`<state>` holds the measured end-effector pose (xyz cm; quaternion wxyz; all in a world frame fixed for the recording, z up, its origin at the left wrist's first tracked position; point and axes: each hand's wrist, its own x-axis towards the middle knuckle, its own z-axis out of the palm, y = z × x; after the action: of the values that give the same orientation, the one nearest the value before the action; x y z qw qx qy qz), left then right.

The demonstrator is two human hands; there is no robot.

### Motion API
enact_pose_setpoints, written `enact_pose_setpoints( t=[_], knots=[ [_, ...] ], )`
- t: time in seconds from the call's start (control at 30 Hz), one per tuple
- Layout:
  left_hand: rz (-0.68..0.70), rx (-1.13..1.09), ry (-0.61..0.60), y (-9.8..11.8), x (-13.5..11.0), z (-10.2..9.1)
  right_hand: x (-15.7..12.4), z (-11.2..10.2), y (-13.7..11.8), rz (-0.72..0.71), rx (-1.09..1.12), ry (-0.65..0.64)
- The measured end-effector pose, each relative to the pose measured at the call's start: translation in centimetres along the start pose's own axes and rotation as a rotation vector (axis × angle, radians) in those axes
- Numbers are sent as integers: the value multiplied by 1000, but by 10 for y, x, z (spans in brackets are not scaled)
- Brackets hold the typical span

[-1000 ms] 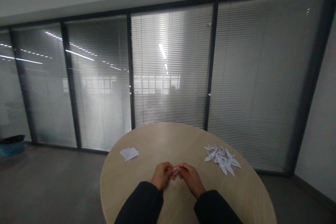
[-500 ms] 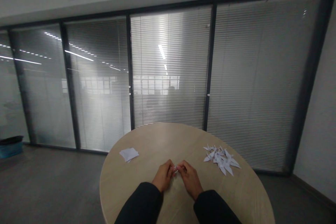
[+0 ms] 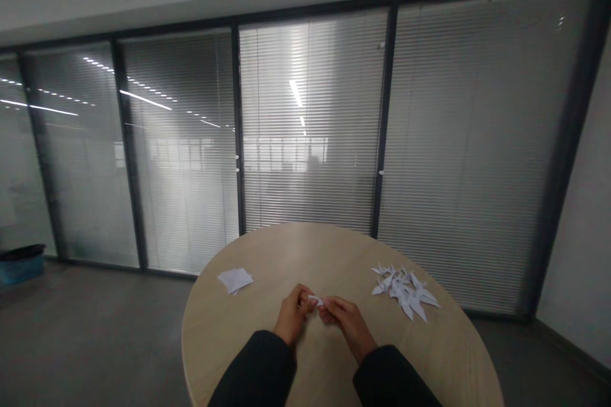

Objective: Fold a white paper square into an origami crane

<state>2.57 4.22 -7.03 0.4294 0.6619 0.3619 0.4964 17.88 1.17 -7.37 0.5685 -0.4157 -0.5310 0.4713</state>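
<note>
My left hand [image 3: 294, 316] and my right hand [image 3: 344, 319] meet just above the round wooden table [image 3: 267, 343], both in dark sleeves. Between their pinched fingertips is a small piece of folded white paper [image 3: 316, 299]. Each hand's fingers are closed on it. To the right on the table lies a pile of several folded white paper shapes [image 3: 405, 290]. A small stack of flat white paper sheets [image 3: 235, 280] rests to the left.
Glass partitions with closed blinds [image 3: 310, 127] stand behind the table. A blue bin with a dark liner [image 3: 21, 262] sits on the grey floor at far left. A white wall [image 3: 585, 254] runs along the right.
Both hands have stayed together over the table. The little paper piece has been worked between the fingertips and now sits slightly higher, more exposed above the fingers.
</note>
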Motion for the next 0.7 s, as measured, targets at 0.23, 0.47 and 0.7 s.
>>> enact_pose_setpoints(
  t=[0.23, 0.47, 0.7],
  knots=[
    [-7, -62, 46, 3, 1, 1, -3, 2, -5, 14, 69, -15],
    [13, -60, 94, 7, -1, 1, -3, 2, -6, 9, 48, 6],
    [-8, -24, 61, 6, 1, 2, -3, 1, -8, -63, -47, 10]
  ],
)
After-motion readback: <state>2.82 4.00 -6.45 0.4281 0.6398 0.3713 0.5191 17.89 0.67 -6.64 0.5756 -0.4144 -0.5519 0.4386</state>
